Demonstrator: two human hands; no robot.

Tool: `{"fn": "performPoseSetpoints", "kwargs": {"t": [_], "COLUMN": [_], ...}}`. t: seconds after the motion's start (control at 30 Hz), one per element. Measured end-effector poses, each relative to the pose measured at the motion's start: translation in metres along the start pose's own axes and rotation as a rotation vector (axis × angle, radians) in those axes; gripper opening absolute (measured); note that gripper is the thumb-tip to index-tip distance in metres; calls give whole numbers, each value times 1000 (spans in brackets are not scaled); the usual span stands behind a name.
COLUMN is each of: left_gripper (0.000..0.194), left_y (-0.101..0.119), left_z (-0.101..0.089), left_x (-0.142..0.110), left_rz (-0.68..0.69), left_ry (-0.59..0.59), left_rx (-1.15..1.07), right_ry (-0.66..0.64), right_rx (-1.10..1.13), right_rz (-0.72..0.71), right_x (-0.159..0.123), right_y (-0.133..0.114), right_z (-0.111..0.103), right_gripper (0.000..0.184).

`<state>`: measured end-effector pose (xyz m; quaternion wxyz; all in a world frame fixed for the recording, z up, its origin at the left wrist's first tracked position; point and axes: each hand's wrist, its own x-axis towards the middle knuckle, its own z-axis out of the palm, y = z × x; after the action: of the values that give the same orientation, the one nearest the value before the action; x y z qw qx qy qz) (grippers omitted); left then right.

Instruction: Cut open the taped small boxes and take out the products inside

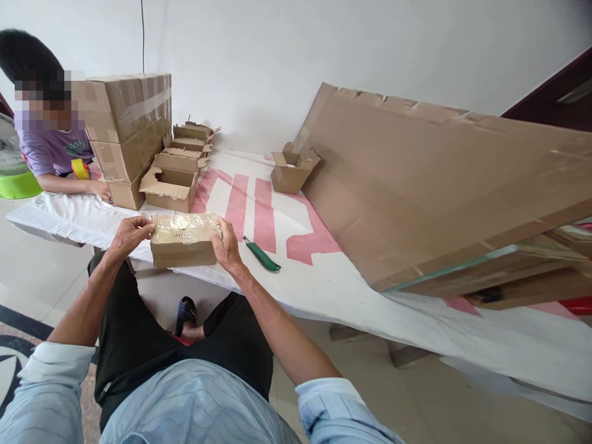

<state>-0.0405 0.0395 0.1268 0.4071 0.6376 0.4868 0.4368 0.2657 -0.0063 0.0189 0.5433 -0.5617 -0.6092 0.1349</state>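
A small closed cardboard box (184, 242) with clear tape across its top is held at the near edge of the white table cover (259, 271). My left hand (131, 233) grips its left end, fingers curled over the top corner. My right hand (227, 245) clasps the right end, thumb on the top edge. A green-handled knife (263, 256) lies on the cover just right of my right hand.
Several open small boxes (171, 185) sit behind the held box, beside a stack of taped cartons (129, 129). Another open box (291, 169) stands further right. Large flat cardboard sheets (439, 191) lean at the right. A person in a purple shirt (55, 151) sits at the far left.
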Motion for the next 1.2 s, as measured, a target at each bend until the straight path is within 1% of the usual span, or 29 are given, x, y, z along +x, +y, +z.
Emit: {"fn": "performPoseSetpoints", "kwargs": {"t": [0.1,0.27,0.33,0.5,0.7,0.83,1.03,1.2], "left_gripper": [43,21,18,18,27,27,28,30], "left_y": [2,7,10,17,19,22,26,27], "left_z": [1,5,5,4,3,5,10,11], "left_x": [4,12,13,9,6,6,5,4], "left_rz": [-9,-17,-21,8,35,19,75,94], "left_ry": [3,53,57,19,-6,6,41,54], "left_rx": [57,219,274,349,349,370,404,449], "right_ry": [10,29,28,23,28,34,45,58], "right_rx": [-5,9,16,-2,3,10,7,-10], "right_rz": [-17,-35,-32,-26,-23,-30,-31,-47], "right_x": [-1,-1,-1,-1,-2,-2,-3,-4], "right_y": [-1,-2,-1,-1,-3,-5,-7,-8], "right_z": [1,2,1,1,2,1,2,3], "right_gripper": [65,65,65,66,65,66,66,66]}}
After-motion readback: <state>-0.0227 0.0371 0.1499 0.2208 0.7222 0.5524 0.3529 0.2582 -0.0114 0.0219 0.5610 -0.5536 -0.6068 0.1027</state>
